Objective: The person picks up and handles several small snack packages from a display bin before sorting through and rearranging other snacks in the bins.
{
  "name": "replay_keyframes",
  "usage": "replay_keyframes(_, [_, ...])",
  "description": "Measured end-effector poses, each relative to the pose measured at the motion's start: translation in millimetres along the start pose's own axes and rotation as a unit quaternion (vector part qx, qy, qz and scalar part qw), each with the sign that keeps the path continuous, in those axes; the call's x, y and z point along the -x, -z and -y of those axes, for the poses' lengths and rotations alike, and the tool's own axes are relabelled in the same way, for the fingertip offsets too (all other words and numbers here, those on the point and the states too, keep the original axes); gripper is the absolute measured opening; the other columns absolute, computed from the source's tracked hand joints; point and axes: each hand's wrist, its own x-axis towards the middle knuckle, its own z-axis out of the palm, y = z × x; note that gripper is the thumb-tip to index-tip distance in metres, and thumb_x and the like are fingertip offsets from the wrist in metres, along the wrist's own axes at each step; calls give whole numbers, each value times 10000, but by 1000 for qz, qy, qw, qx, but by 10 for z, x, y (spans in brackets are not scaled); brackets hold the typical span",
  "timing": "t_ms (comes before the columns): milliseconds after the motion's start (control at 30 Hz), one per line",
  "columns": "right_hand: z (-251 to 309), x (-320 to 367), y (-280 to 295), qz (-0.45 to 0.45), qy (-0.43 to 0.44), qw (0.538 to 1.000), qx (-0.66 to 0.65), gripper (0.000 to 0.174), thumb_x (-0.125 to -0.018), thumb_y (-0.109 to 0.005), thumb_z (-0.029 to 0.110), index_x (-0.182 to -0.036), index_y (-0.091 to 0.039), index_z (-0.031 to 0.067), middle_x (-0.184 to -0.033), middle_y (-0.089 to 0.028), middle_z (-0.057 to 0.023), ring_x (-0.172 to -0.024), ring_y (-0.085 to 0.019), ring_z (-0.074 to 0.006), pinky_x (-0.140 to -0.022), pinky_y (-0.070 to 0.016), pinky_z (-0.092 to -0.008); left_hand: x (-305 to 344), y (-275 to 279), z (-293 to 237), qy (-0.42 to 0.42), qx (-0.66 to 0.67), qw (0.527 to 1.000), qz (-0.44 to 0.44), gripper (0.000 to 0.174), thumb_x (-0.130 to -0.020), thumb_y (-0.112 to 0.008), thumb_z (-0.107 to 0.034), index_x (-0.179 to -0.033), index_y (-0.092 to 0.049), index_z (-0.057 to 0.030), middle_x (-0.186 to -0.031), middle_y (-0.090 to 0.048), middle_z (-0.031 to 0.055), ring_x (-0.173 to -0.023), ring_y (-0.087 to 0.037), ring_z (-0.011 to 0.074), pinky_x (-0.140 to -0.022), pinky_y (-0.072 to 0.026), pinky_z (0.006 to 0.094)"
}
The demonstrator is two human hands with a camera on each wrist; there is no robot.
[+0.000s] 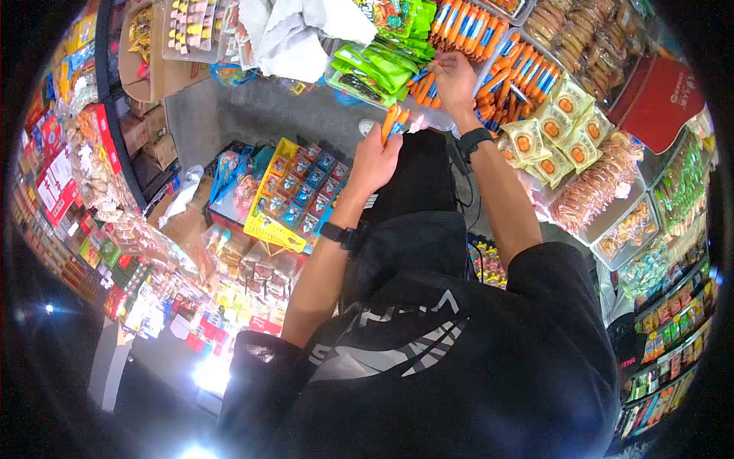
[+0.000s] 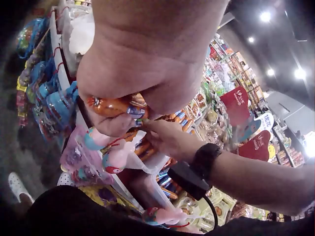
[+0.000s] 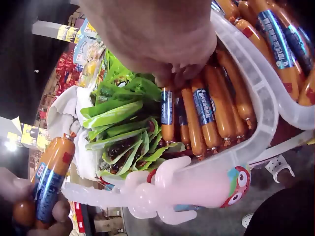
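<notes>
My left hand (image 1: 376,162) grips a pair of orange sausages (image 3: 51,172) with blue labels, their ends sticking up past the fingers. To its right, my right hand (image 1: 456,80) reaches into a clear plastic bin (image 3: 268,110) of the same sausages. In the right wrist view its fingers curl down at the upper end of a sausage (image 3: 168,110) on the left side of the row, partly hiding it. More sausages (image 3: 216,103) lie side by side there. Green snack packets (image 3: 118,110) fill the space beside them.
A pink inflated-looking toy (image 3: 162,189) hangs at the bin's front. Another bin of sausages (image 1: 520,76) stands to the right, near yellow-wrapped cakes (image 1: 562,126). A yellow crate (image 1: 279,233) of small packets sits lower left. A white cloth (image 1: 290,46) lies at the back.
</notes>
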Motion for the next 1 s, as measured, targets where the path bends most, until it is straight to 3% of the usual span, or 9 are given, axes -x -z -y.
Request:
replay_keyframes(100, [-45, -14, -19, 5, 2, 1000, -17, 217, -787, -776, 73, -941, -659, -24, -881, -740, -145, -823, -730, -238, -756, -566, -351, 8, -24, -12, -3, 2, 1000, -1, 383, -944, -585, -343, -977, -531, 35, -881, -640, 343, -900, -615, 529, -736, -478, 551])
replay_keyframes(267, [156, -89, -21, 1, -26, 996, 88, 227, -783, -780, 154, -962, -752, 17, -896, -741, -183, -849, -734, -294, -797, -563, -372, -63, -41, -75, -3, 6, 1000, -1, 376, -942, -585, -336, -979, -531, 34, -887, -644, 338, -904, -624, 518, -752, -480, 545])
replay_keyframes(500, [45, -126, -116, -26, -48, 997, 62, 272, -801, -757, 190, -1043, -762, 67, -896, -732, -196, -862, -721, -342, -829, -554, -400, -57, -39, -72, 13, 5, 1000, 10, 369, -939, -576, -335, -986, -537, 29, -890, -651, 328, -899, -632, 510, -757, -483, 537])
replay_keyframes(600, [1, -141, -115, -35, -41, 992, 115, 262, -810, -751, 208, -1032, -764, 69, -925, -727, -200, -874, -705, -372, -843, -548, -432, -62, -55, -6, 2, 3, 1000, 7, 372, -939, -573, -333, -982, -536, 34, -893, -651, 328, -903, -630, 512, -760, -482, 542])
replay_keyframes(667, [-179, -204, -160, -13, 10, 992, 124, 268, -800, -753, 214, -1024, -761, 65, -947, -720, -202, -898, -687, -376, -848, -543, -452, -66, -57, -10, -2, -5, 1000, 7, 372, -939, -573, -331, -979, -536, 37, -894, -650, 328, -905, -628, 514, -762, -482, 545])
replay_keyframes(800, [72, -99, 5, 26, 55, 984, 169, 277, -775, -763, 208, -1009, -753, 60, -957, -715, -199, -947, -664, -367, -881, -530, -453, -83, -111, -1, -10, 12, 1000, 0, 374, -940, -572, -332, -967, -534, 39, -897, -645, 335, -912, -622, 518, -765, -480, 545])
replay_keyframes(867, [128, -52, 22, 42, 127, 966, 222, 317, -750, -771, 196, -1033, -735, 57, -1014, -708, -191, -995, -637, -366, -940, -503, -440, -106, -135, 19, -14, 18, 1000, -4, 374, -941, -572, -333, -964, -534, 39, -898, -644, 338, -913, -620, 520, -766, -479, 545])
replay_keyframes(1000, [44, 34, -30, 30, 150, 952, 266, 426, -730, -812, 193, -1109, -697, 36, -1151, -678, -185, -1112, -583, -397, -999, -453, -462, -92, -114, -38, -4, 32, 999, 6, 377, -945, -574, -343, -962, -534, 31, -896, -645, 332, -913, -619, 517, -760, -474, 545])
